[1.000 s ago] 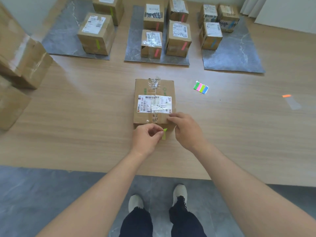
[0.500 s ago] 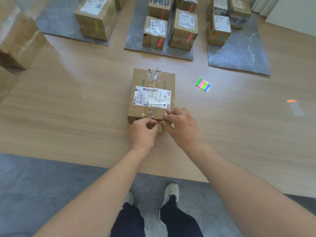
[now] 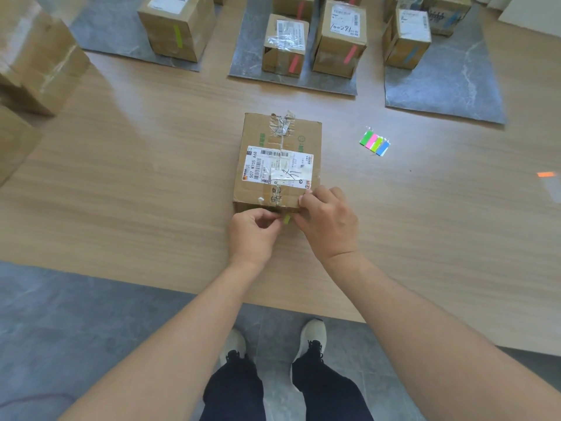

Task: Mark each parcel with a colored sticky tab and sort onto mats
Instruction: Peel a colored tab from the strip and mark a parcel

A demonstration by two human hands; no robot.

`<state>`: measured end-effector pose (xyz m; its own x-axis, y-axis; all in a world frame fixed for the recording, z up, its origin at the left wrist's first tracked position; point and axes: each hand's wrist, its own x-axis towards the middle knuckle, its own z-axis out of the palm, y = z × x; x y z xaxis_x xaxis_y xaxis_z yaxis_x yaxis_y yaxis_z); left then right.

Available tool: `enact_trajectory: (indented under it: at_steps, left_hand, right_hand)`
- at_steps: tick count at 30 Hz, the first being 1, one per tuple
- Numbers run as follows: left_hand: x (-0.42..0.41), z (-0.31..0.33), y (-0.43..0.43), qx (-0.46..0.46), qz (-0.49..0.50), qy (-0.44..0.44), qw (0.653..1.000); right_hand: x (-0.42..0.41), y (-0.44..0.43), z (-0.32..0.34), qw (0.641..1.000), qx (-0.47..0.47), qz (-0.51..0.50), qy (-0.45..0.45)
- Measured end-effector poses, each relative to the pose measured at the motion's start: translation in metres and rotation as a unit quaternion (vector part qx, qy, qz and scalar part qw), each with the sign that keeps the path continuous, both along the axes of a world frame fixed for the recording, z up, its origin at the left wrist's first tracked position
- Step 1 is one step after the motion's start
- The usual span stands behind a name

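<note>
The parcel [image 3: 280, 162] sits flat on the desk [image 3: 136, 177], label up, its near edge a little back from the desk's front edge; both hands meet at that near face. The left hand [image 3: 253, 235] pinches a green tab [image 3: 286, 219] between thumb and forefinger, against the parcel's near side just below the top edge; the other fingers are curled in. The right hand [image 3: 329, 221] is curled over the parcel's near right corner, fingertips on the top edge, its thumb side close to the tab.

To the right of the parcel and slightly beyond lies the tab pad [image 3: 375, 143] in green, pink and blue, apart from it on bare wood; much farther right, near the frame edge, lies an orange tab [image 3: 545, 174]. Left of the parcel runs a wide stretch of open desk, ending at the stacked boxes [image 3: 33, 62] by the far left edge.

Beyond the parcel lie three grey mats with a band of bare desk between them and it: the left mat [image 3: 112, 31] carries a green-tabbed box [image 3: 177, 25]; the middle mat [image 3: 246, 56], straight ahead, carries pink-tabbed boxes [image 3: 285, 45]; the right mat [image 3: 449, 83] carries blue-tabbed boxes [image 3: 406, 39], with free room on its near half.
</note>
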<state>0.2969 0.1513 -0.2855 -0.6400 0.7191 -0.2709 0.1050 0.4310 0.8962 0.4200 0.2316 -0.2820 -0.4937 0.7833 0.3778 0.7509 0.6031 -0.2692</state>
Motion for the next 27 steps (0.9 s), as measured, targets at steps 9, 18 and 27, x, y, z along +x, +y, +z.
enact_trajectory:
  at_steps: [9, 18, 27]
  left_hand:
    - [-0.068, 0.008, -0.025, -0.015, 0.113, -0.017, 0.993]
    - [-0.073, 0.035, 0.009, -0.007, 0.068, -0.147, 0.987]
    - [-0.077, 0.047, 0.016, 0.03, 0.032, -0.217, 0.975]
  right_hand:
    - [-0.013, -0.01, -0.02, 0.991, 0.113, -0.073, -0.006]
    - [0.003, -0.01, 0.012, 0.88, -0.318, -0.117, 0.333]
    - [-0.035, -0.004, 0.039, 0.732, -0.485, -0.243, 0.413]
